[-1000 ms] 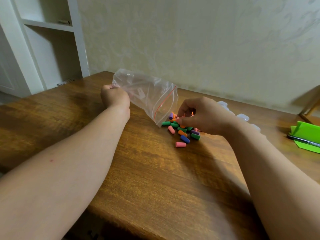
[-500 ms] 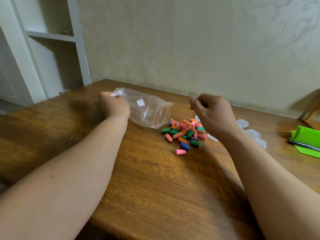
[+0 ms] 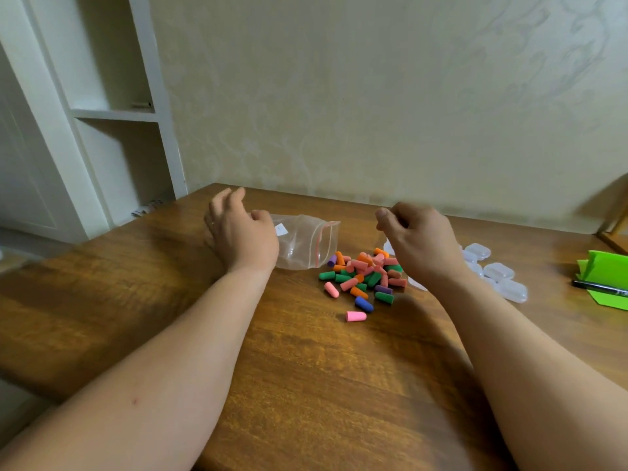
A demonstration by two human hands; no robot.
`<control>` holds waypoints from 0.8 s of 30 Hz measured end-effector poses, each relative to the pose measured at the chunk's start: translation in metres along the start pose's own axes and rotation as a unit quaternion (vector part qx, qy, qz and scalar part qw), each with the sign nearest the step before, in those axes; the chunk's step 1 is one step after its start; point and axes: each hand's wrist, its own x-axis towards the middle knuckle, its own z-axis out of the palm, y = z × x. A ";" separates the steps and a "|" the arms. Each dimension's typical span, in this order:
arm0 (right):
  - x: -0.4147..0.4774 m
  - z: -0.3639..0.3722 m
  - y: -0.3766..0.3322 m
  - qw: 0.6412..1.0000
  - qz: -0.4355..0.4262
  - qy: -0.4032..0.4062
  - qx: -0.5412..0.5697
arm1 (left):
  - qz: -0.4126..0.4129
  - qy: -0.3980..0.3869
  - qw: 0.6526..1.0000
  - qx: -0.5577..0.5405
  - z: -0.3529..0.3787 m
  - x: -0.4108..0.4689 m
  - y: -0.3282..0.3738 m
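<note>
A clear zip bag (image 3: 304, 243) with a red seal line lies flat and empty on the wooden table (image 3: 306, 385). Just left of it hovers my left hand (image 3: 238, 232), fingers spread and relaxed, holding nothing. A pile of coloured foam earplugs (image 3: 365, 277) in pink, green, orange, purple and blue lies right of the bag's mouth. One pink plug (image 3: 355, 316) sits apart at the front. My right hand (image 3: 418, 239) hangs over the pile's right side with fingers loosely curled, and nothing shows in it.
Several small clear plastic cases (image 3: 498, 271) lie to the right of the pile, partly behind my right arm. A green paper pad (image 3: 606, 283) with a black pen (image 3: 599, 293) sits at the right edge. White shelves (image 3: 112, 113) stand at the left, a wall behind.
My left hand has let go of the bag, which now lies flat on the table. My right hand has lifted off the pile. The camera view has tilted upward.
</note>
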 end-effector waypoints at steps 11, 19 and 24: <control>0.012 -0.084 0.019 0.979 0.139 0.038 0.146 | 0.176 -0.239 0.946 -0.128 0.021 -0.069 0.124; -0.043 -0.086 0.055 0.980 0.030 -0.027 -0.196 | 0.130 -0.259 0.947 -0.136 0.038 -0.122 0.124; -0.045 -0.088 0.041 0.950 0.009 -0.078 -0.301 | 0.181 -0.221 0.946 -0.154 0.035 -0.127 0.115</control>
